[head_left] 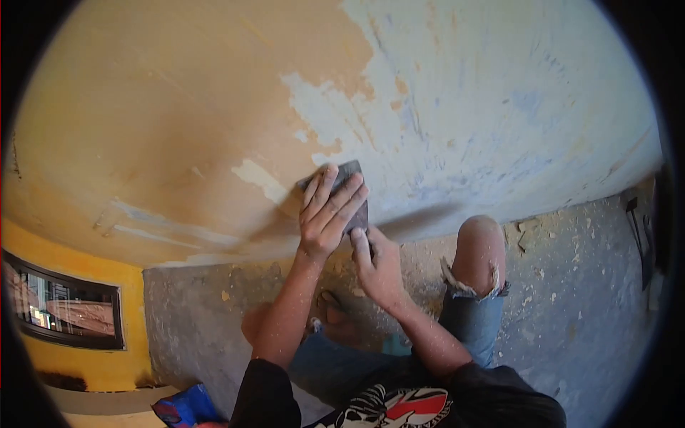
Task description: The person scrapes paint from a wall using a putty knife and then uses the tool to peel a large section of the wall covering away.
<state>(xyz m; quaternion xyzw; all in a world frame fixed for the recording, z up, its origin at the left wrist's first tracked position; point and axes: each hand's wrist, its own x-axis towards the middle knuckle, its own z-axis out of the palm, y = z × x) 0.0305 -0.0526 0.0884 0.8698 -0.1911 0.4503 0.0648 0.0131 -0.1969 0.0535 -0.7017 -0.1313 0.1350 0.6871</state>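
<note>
A dark, flat, wide-bladed scraper (351,170) lies against the wall (457,93) where tan paint meets a bare, pale patch. My left hand (332,210) rests on the blade with its fingers stretched out and spread, pressing it to the wall. Just below and to the right, my right hand (377,265) is closed around the lower end of the scraper, its thumb pointing up. The handle is mostly hidden by my fingers. Dust and pale specks cover both forearms.
Paint flakes lie scattered over the grey floor (549,307). My bent knee (479,250), in torn jeans, rises at the right. A yellow wall with a dark-framed window (68,307) stands left, above a blue bag-like item (187,406). Dark, thin objects (640,232) stand far right.
</note>
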